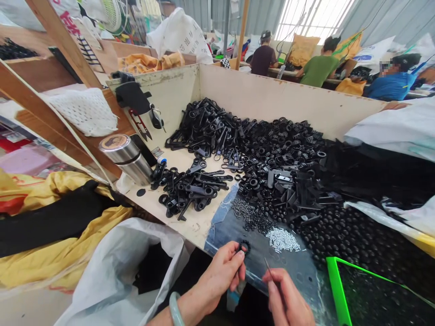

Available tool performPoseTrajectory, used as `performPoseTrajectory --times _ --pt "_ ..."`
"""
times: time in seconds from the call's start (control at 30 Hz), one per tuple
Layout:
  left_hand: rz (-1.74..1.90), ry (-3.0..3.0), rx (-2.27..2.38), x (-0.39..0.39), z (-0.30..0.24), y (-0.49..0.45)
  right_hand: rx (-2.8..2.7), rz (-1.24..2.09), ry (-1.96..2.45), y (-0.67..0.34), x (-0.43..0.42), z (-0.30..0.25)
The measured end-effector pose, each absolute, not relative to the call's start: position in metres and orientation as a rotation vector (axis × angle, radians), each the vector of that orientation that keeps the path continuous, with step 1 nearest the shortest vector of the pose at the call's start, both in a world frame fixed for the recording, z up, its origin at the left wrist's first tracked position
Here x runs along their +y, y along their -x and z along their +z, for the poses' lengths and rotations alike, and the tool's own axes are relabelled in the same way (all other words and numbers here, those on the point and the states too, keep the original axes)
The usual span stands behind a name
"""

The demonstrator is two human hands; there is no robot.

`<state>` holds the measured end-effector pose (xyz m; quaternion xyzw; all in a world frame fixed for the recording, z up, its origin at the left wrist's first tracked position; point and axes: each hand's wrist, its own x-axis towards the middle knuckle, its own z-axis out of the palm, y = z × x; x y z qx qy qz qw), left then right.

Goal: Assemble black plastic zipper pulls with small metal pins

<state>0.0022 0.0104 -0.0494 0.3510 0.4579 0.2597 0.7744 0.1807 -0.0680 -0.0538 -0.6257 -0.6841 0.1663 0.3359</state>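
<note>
Pinched between the thumb and fingers of my left hand (227, 267) is a small black plastic ring (244, 246). My right hand (287, 296) grips a thin pointed metal tool (268, 266), its tip aimed up and to the left, apart from the ring; its exact kind is unclear. Just beyond both hands, a pile of small white pins (284, 240) lies on the dark work mat (222, 233). Behind the pins sit tiny dark metal bits (253, 217), too small to name. A heap of black rings and flat parts (282, 174) rises further back.
Long black plastic parts (197, 185) lie left of the mat, near a steel thermos (127, 158). Black balls (333, 231) cover the right side beside a green-edged tray (336, 290). A white sack (112, 271) hangs at lower left. Several people sit working beyond the back board (272, 93).
</note>
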Motion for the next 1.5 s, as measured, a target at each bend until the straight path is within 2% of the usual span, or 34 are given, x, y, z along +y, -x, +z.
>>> performPoseTrajectory --times 0.17,0.27,0.63,1.5 --pt "0.583 -0.752 0.972 0.010 -0.052 -0.002 -2.187 0.215 1.533 -0.182 -0.067 -0.064" --pt "0.592 -0.740 0.959 0.010 -0.050 -0.002 -2.197 0.133 1.581 -0.181 -0.069 -0.072" --pt "0.578 -0.743 0.972 0.010 -0.047 -0.003 -2.178 0.272 1.607 -0.183 -0.068 -0.076" --pt "0.536 -0.833 1.053 0.011 -0.050 -0.005 -2.281 -0.003 1.843 -0.170 -0.074 -0.077"
